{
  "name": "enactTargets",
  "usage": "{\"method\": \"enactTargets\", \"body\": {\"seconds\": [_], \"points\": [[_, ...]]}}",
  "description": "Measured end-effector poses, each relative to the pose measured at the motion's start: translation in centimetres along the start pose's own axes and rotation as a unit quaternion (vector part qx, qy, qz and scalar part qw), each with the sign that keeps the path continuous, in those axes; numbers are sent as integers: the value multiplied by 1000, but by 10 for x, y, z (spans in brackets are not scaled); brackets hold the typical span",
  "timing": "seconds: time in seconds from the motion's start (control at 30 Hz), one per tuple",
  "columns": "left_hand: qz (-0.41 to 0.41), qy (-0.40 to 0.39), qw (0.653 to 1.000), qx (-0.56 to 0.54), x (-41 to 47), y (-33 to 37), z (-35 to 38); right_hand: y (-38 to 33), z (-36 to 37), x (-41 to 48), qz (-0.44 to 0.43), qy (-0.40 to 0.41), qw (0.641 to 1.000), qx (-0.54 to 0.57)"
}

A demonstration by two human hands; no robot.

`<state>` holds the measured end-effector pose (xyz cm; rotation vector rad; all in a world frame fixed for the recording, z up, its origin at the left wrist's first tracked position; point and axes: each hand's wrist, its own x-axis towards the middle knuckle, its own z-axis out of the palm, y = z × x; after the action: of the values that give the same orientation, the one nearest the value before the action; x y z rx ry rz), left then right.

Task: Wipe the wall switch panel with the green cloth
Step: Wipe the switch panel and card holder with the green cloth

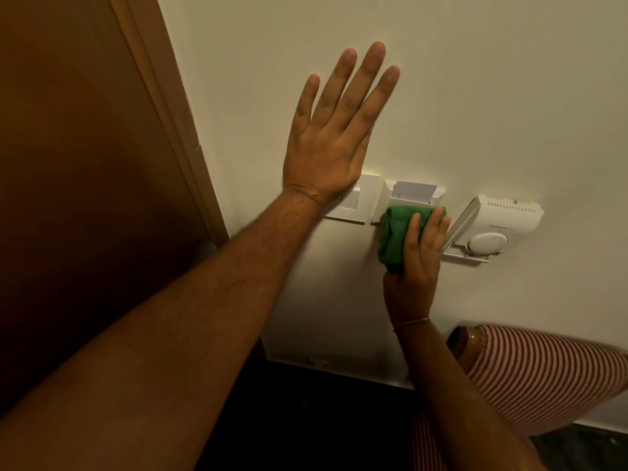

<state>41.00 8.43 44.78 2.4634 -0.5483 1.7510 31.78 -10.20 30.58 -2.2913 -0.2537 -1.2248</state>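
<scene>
A white switch panel (353, 205) is mounted on the cream wall, with a white key-card holder (411, 195) beside it on the right, a card standing in its slot. My left hand (333, 130) lies flat on the wall above the panel, fingers spread, its heel covering the switch's upper left corner. My right hand (418, 253) presses a folded green cloth (397, 232) against the lower part of the card holder. The cloth hides the holder's bottom edge.
A white thermostat (492, 226) with a round dial hangs just right of my right hand. A brown wooden door (78, 164) and its frame fill the left. A red-and-white striped trouser leg (543, 375) shows at the lower right, above a dark floor.
</scene>
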Motion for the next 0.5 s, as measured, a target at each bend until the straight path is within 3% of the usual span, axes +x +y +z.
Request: {"method": "enactTargets", "body": {"seconds": [0.13,0.37,0.5], "points": [[2,-2,1000,3,0,2,-3,-18,18,1,8,29,999,10],[-29,1,1000,-6,1,3,-5,-30,31,0,-109,-24,993,-33],[-25,4,1000,0,1,3,-6,-8,14,1,-24,30,999,-18]]}}
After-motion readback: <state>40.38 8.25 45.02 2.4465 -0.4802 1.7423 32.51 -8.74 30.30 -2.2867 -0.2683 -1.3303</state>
